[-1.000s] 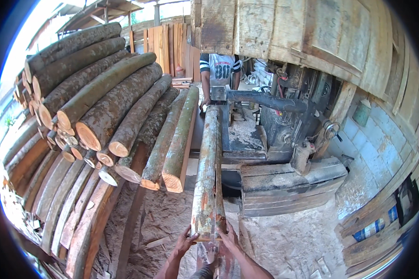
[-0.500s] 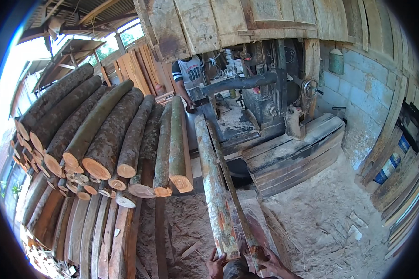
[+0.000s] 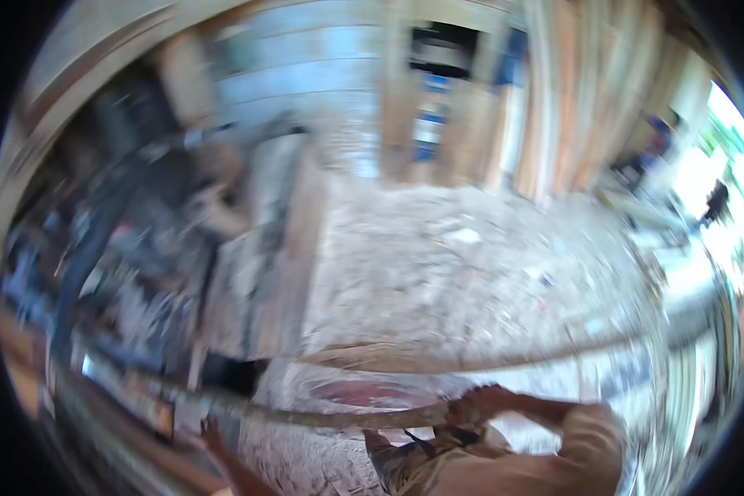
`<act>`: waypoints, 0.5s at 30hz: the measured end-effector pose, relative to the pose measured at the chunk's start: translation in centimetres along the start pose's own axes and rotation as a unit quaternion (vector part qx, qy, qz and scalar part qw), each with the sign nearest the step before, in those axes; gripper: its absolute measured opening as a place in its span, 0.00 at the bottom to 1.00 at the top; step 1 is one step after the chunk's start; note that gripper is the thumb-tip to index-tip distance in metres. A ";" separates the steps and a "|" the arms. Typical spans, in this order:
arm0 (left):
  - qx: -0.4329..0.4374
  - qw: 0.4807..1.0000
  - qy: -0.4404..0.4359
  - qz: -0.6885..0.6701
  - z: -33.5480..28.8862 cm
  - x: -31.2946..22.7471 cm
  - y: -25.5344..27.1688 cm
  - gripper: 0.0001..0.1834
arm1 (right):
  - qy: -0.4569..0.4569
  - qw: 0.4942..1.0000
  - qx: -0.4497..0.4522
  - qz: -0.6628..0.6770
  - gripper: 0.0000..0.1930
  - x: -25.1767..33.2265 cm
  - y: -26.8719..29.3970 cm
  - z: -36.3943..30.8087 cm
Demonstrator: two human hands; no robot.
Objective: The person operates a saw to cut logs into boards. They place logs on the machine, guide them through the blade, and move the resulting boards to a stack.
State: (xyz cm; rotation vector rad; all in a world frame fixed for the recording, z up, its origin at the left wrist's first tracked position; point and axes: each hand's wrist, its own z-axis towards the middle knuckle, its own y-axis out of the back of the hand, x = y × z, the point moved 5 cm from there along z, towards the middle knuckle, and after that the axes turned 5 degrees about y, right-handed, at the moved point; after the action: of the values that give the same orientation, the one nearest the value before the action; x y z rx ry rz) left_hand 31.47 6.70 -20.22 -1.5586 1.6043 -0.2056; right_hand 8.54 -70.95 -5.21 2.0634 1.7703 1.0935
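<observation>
A long, thin bark-edged slab (image 3: 306, 417) runs crosswise in front of my body. Its right end is gripped in my right hand (image 3: 471, 405), fingers wrapped round it. My left hand (image 3: 212, 434) is just below the slab's left part, blurred, its fingers seeming stretched and apart with nothing visible in them. Low on the left lies a blurred long log (image 3: 112, 438), slanting down towards my left forearm. Motion blur hides where the slab's far end rests.
A saw machine (image 3: 99, 240) stands on the left beside a dark timber bed (image 3: 264, 240). Scraps lie on the sawdust-covered floor (image 3: 463, 273). Upright boards (image 3: 562, 99) lean at the back right, near a pale block wall (image 3: 306, 74). A wooden strip (image 3: 488, 361) lies beyond the slab.
My view has swung right, away from the log pile. The slab has gone from pointing ahead beside the log to lying across me. My left hand has come off the log's end.
</observation>
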 end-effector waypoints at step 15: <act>0.516 0.482 0.338 0.623 -49.0 54.9 -4.1 0.19 | -0.667 0.601 -0.438 0.046 0.23 -37.9 -2.3 -34.6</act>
State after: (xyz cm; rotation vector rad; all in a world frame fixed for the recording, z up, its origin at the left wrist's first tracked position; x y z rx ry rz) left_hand 10.76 -63.59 -12.56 0.9023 2.0660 -0.8056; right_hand -15.71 -115.51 2.80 1.4187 0.2092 0.0531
